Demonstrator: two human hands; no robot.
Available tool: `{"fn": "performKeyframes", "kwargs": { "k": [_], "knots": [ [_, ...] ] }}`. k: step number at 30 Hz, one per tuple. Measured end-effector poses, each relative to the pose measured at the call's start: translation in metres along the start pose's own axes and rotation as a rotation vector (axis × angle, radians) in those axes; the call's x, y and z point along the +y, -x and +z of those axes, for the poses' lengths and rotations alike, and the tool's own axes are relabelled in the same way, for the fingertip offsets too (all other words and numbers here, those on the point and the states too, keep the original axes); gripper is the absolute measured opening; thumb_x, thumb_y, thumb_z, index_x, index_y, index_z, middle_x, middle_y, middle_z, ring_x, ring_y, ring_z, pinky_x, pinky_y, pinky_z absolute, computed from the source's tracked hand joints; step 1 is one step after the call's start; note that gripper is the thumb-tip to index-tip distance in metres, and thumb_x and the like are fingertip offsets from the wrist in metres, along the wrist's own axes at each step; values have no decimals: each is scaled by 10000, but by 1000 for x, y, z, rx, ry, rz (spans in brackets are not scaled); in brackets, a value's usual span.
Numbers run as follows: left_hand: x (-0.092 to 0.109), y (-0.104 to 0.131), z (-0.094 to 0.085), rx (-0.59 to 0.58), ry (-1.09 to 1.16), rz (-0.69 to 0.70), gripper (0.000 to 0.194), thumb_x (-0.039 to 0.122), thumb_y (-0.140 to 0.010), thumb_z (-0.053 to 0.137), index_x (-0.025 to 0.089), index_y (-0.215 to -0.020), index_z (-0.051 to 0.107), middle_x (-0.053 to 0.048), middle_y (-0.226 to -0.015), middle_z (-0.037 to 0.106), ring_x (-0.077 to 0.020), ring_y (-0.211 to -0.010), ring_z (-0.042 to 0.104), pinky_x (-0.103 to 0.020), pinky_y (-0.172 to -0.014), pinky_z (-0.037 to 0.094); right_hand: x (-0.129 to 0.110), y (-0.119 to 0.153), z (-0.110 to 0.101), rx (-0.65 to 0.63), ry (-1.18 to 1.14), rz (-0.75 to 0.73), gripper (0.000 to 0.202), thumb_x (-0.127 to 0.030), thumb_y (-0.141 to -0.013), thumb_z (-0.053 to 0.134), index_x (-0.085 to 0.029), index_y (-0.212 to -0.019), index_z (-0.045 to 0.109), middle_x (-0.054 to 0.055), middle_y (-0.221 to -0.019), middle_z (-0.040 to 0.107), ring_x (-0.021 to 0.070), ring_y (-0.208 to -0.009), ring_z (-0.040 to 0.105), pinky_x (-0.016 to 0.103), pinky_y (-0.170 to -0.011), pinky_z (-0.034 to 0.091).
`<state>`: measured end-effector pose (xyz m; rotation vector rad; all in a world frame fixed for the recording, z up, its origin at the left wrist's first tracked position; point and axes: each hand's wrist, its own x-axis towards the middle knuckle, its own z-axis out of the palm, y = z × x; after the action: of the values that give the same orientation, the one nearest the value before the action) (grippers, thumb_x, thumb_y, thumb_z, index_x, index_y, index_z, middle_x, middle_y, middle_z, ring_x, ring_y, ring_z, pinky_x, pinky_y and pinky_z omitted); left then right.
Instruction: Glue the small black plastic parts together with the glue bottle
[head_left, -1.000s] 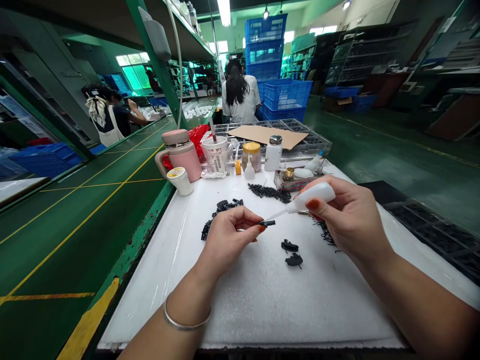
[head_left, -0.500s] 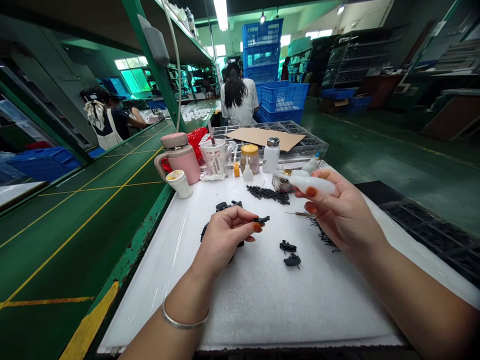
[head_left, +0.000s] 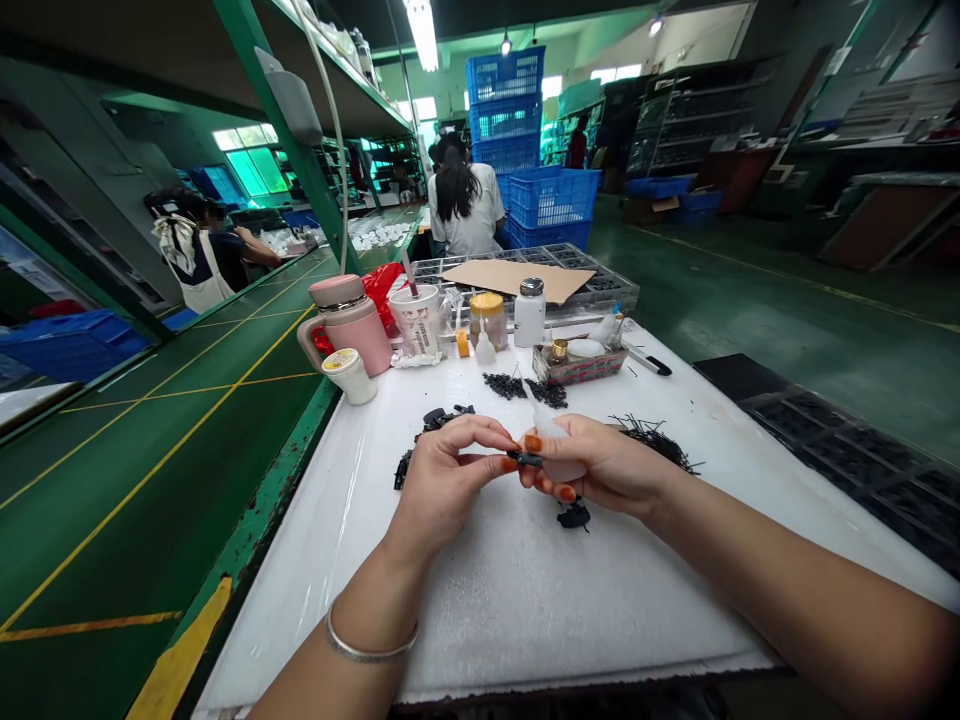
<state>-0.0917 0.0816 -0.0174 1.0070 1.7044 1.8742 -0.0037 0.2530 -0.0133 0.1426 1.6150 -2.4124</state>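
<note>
Nearby, a box (head_left: 589, 370) holds a capped bottle (head_left: 559, 351), left hand (head_left: 442, 480) pinching a black part (head_left: 528, 459), right hand (head_left: 616, 462) gripping a squeeze bottle (head_left: 547, 425)

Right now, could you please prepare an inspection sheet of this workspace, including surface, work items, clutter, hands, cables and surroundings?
Surface: white tabletop, bearing piles of black pieces.
Work items: small black part and white bottle, both in hand.
Clutter: pink mug, straw cup and red plastic at the far left.
Hands: left hand pinches the small black part; right hand grips the white bottle, nozzle apart from the part.
Cables: pale cord or hose beside the green post; which, I cannot tell.
Surroundings: green-topped line at left, stacked blue crates and a white-shirted person ahead.
</note>
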Motion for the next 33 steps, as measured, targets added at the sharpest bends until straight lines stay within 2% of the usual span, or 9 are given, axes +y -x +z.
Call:
{"fn": "performKeyframes", "kwargs": {
  "k": [6,14,17,22,24,26,28,31,33],
  "knots": [
    [-1,-1,0,34,-101,-19,128,254,-721,769,186,-822,728,-65,-935,641,-186,-917,588,-234,-732,489,-1,0,-2,-22,8,54,249,-266,-637,811,-125,-708,619,-4,-594,579,59,-487,480,154,-426,348],
    [0,-3,-9,198,-48,-81,206,291,-706,790,196,-869,708,-29,-917,655,-137,-839,585,-199,-698,492,-13,3,-13,235,118,-152,282,-289,-618,814,-134,-681,586,0,-561,580,77,-509,487,183,-457,338],
    [7,-3,-15,310,25,-54,207,281,-686,801,189,-846,708,-23,-886,647,-121,-787,580,-190,-659,510,-20,6,-20,314,155,-211,309,-336,-632,808,-145,-686,571,1,-573,581,80,-503,483,197,-453,323],
    [23,0,-27,603,234,38,234,234,-622,827,191,-807,690,-1,-864,609,-113,-807,583,-165,-613,522,-29,8,-34,395,234,-301,339,-385,-656,792,-163,-658,535,-9,-518,534,89,-476,451,214,-437,294],
    [29,-4,-29,635,283,25,255,223,-614,826,203,-827,687,9,-875,598,-99,-803,581,-147,-600,508,-31,8,-37,394,248,-319,347,-400,-677,775,-166,-634,521,-7,-507,524,88,-471,435,216,-432,279],
    [32,-13,-27,577,252,-16,254,232,-619,817,214,-836,687,15,-869,598,-97,-791,580,-153,-601,502,-33,8,-39,397,248,-326,350,-406,-682,768,-166,-622,519,-4,-500,520,93,-476,442,217,-429,275],
    [31,-30,-23,395,78,-79,210,271,-661,782,214,-843,692,2,-857,619,-118,-781,585,-183,-600,496,-34,9,-40,408,242,-325,342,-403,-676,770,-160,-629,533,4,-512,537,92,-475,451,217,-429,283],
    [21,-63,-13,39,-501,-84,106,276,-757,674,205,-823,718,-36,-827,672,-163,-761,600,-246,-643,473,-35,9,-40,422,229,-348,319,-385,-663,779,-146,-654,567,14,-550,570,80,-475,456,214,-435,302],
    [9,-84,-6,-96,-955,-3,128,202,-782,609,211,-806,735,-52,-828,695,-189,-763,607,-289,-709,451,-35,10,-41,430,218,-373,305,-356,-640,793,-140,-666,579,12,-567,575,76,-483,459,211,-442,318]
  ]
}}
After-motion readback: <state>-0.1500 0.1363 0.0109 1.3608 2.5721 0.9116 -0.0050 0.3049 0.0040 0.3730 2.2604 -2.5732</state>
